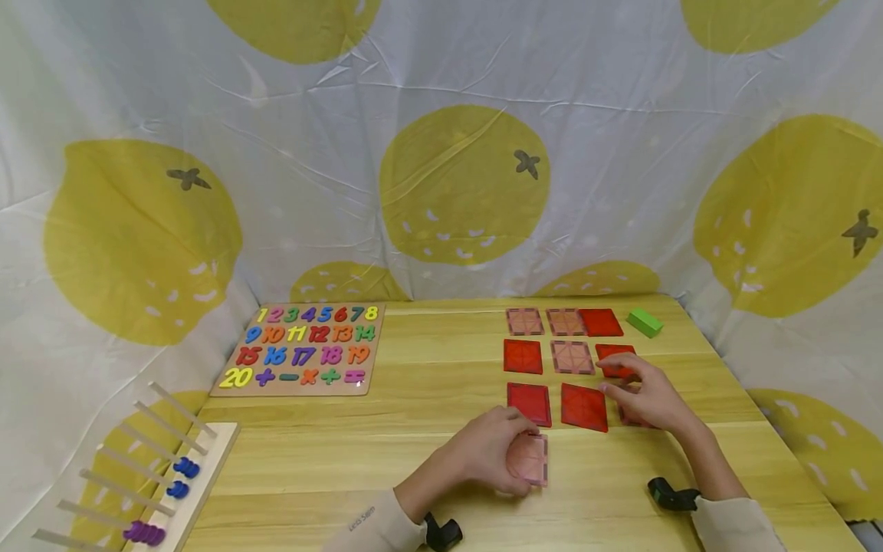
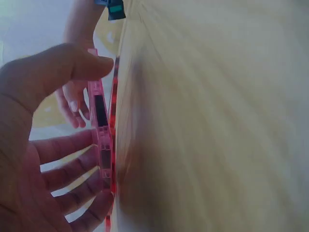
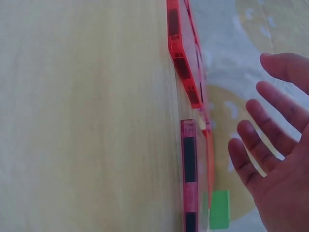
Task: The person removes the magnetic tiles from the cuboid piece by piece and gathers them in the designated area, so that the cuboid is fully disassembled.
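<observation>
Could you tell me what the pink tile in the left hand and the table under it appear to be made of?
The pink tile looks like translucent glossy plastic: light passes through it, and dark inserts, possibly magnets, show inside its edge. The table looks like pale wood or wood-look laminate, with grain lines and a smooth, low-sheen surface.

Head view: from above and behind both hands, facing forward and down across the wooden table (image 1: 428,429) toward the lemon-print cloth (image 1: 462,184), far enough to take in the whole tabletop. Left wrist view: very close, skimming the table edge-on past the left hand (image 2: 43,145). Right wrist view: equally close and edge-on, beside the right hand (image 3: 275,159). All three share the red square tiles (image 1: 585,406) on the table
</observation>
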`<state>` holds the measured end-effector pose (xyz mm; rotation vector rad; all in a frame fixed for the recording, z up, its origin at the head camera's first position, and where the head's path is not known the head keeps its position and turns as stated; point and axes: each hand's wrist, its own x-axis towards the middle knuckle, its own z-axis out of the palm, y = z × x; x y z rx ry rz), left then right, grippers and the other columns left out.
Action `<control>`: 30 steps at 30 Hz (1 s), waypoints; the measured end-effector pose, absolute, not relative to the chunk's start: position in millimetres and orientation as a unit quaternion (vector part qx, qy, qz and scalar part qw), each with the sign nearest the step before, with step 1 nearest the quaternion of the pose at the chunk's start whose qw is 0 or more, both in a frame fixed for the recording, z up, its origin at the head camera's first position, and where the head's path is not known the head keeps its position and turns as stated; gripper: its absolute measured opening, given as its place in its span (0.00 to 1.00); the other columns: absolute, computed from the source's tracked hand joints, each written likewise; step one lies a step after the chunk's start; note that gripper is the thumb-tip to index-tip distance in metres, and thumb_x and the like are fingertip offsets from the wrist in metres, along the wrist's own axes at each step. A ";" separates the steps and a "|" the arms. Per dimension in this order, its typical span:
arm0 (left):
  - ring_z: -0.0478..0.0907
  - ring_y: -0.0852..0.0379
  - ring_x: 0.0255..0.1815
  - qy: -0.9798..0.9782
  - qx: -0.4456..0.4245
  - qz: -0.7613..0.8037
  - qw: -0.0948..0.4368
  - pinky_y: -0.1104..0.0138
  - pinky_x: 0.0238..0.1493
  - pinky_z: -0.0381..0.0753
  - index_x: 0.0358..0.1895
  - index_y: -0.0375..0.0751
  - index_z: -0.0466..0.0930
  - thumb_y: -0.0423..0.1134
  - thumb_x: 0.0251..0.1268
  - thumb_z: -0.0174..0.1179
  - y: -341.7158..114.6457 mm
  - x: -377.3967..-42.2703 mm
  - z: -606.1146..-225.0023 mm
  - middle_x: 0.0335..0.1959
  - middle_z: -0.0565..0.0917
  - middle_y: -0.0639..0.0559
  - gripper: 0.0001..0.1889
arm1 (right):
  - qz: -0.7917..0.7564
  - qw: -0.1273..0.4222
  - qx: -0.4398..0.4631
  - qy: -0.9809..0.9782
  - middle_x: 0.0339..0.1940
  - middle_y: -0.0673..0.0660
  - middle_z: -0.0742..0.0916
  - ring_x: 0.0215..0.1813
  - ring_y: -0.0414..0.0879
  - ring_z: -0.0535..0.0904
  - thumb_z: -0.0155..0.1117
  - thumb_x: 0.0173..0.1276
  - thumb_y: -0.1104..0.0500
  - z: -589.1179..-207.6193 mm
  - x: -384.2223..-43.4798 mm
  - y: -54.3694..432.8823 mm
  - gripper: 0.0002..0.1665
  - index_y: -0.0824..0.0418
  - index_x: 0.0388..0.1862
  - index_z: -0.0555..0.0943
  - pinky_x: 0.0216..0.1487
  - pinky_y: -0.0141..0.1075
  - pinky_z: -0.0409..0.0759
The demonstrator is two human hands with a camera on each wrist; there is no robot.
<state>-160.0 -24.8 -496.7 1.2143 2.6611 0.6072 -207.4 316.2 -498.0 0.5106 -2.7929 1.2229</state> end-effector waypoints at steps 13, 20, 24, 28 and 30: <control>0.74 0.64 0.53 0.902 0.404 0.144 0.042 0.72 0.54 0.78 0.61 0.53 0.81 0.67 0.47 0.74 -3.0 -150.8 -499.3 0.54 0.82 0.61 0.37 | 0.390 0.033 0.168 -0.905 0.60 0.60 0.84 0.57 0.61 0.82 0.71 0.71 0.57 -497.5 -208.5 312.4 0.22 0.60 0.62 0.82 0.54 0.39 0.86; 0.75 0.63 0.54 0.906 0.399 0.133 0.039 0.72 0.55 0.79 0.62 0.53 0.81 0.71 0.49 0.72 1.8 -146.9 -500.5 0.57 0.81 0.60 0.39 | 0.395 0.026 0.164 -0.904 0.61 0.60 0.84 0.57 0.61 0.81 0.72 0.70 0.55 -500.0 -210.2 308.4 0.23 0.60 0.62 0.81 0.53 0.37 0.85; 0.75 0.64 0.54 0.907 0.399 0.127 0.039 0.71 0.57 0.79 0.64 0.54 0.79 0.72 0.50 0.70 0.9 -146.4 -502.3 0.58 0.81 0.61 0.40 | 0.398 0.024 0.171 -0.901 0.62 0.60 0.83 0.57 0.61 0.81 0.72 0.70 0.55 -500.9 -211.3 306.0 0.23 0.59 0.62 0.82 0.53 0.39 0.86; 0.74 0.64 0.55 0.906 0.402 0.126 0.038 0.71 0.59 0.79 0.65 0.53 0.79 0.71 0.52 0.70 0.3 -146.7 -502.4 0.58 0.81 0.61 0.40 | 0.400 0.022 0.178 -0.899 0.65 0.62 0.81 0.59 0.63 0.81 0.71 0.71 0.55 -499.0 -211.9 304.0 0.23 0.59 0.62 0.81 0.54 0.46 0.86; 0.74 0.64 0.54 0.906 0.403 0.128 0.036 0.71 0.59 0.79 0.65 0.53 0.79 0.70 0.52 0.70 0.2 -147.4 -502.2 0.58 0.81 0.61 0.39 | 0.401 0.022 0.180 -0.898 0.66 0.63 0.80 0.60 0.64 0.80 0.71 0.71 0.55 -498.1 -212.6 302.9 0.23 0.60 0.62 0.81 0.55 0.50 0.86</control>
